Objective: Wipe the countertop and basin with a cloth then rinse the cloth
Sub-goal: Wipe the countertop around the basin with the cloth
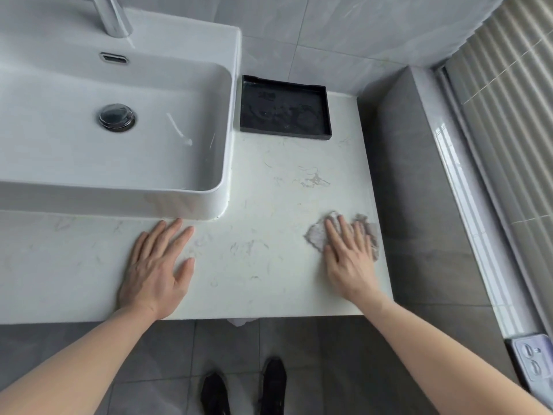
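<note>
A small grey cloth [317,235] lies flat on the white marbled countertop [263,205], near its right edge. My right hand [350,259] presses down on the cloth with fingers spread, covering most of it. My left hand [158,265] rests flat and empty on the countertop, fingers apart, just in front of the basin's front right corner. The white rectangular basin [179,202] sits on the counter at the left, with a chrome drain plug [116,117] in its floor and a chrome tap [115,16] behind it.
A black shallow tray [327,115] with water marks stands at the back of the counter, right of the basin. A grey tiled ledge [404,160] borders the counter's right side. Below the front edge are floor tiles and my dark shoes [272,384].
</note>
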Motion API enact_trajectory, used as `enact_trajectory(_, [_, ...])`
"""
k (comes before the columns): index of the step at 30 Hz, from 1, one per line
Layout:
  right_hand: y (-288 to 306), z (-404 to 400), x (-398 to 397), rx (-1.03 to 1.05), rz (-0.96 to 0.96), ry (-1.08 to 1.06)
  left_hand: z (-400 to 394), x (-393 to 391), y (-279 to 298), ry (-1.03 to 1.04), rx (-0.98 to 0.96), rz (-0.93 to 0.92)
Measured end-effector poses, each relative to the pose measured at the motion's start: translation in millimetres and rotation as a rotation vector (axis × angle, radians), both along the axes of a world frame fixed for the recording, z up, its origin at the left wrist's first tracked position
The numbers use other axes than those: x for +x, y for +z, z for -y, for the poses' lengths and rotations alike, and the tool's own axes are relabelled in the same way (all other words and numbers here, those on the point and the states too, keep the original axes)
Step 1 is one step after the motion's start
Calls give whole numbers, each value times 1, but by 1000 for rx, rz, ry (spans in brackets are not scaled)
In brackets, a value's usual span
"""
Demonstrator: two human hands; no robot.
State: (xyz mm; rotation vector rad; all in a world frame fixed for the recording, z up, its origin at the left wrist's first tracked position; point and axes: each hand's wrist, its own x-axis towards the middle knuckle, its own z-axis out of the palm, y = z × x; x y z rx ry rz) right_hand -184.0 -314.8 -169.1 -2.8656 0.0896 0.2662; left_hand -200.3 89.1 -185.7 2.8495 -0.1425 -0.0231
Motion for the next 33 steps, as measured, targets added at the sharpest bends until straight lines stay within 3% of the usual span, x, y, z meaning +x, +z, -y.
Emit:
enact_trajectory(3, [4,30,2,19,-44,-33,0,1,-1,3,-2,-3])
enact_trajectory(6, [4,3,-1,86,-39,-30,0,0,-1,3,6,1])
enact_trajectory(15, [11,-161,-77,176,-88,511,-1,2,-2,-14,16,4])
enact_trajectory(24, [-8,-192,23,125,-26,415,-1,1,-1,-8,8,4])
enact_trajectory(33, [14,-136,-106,116,-114,636,-1,1,3,-11,6,-14])
